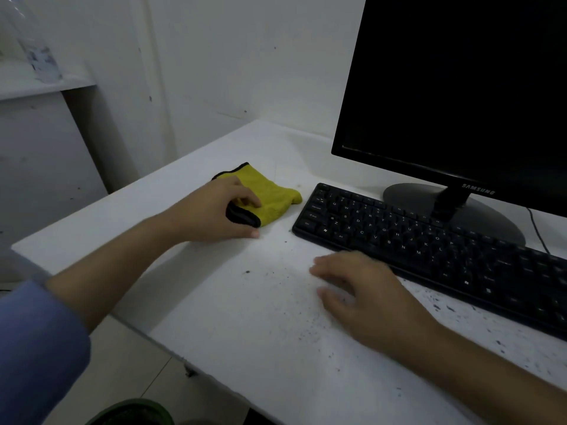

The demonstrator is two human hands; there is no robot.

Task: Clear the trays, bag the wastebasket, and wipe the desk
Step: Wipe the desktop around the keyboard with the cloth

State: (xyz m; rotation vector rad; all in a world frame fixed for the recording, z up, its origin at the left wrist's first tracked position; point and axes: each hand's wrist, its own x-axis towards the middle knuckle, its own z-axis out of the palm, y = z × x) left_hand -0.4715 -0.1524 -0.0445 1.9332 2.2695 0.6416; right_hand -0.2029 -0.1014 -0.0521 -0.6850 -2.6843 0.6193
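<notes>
Cloth [270, 193], yellow with black trim, lies bunched near the desk's [214, 302] left end, just left of the keyboard [429, 240]. Your left hand [214, 213] curls round its near edge; it looks soft and light, so take a bunched fold. Your right hand [362, 289] rests relaxed, holding nothing, beside the keyboard. Dark specks dot the white top; a monitor [460, 87] stands behind, by pale walls.

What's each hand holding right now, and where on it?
The left hand grips the yellow cloth at its near, black-trimmed end, on the desk. The right hand holds nothing; it rests flat on the desk beside the keyboard.
</notes>
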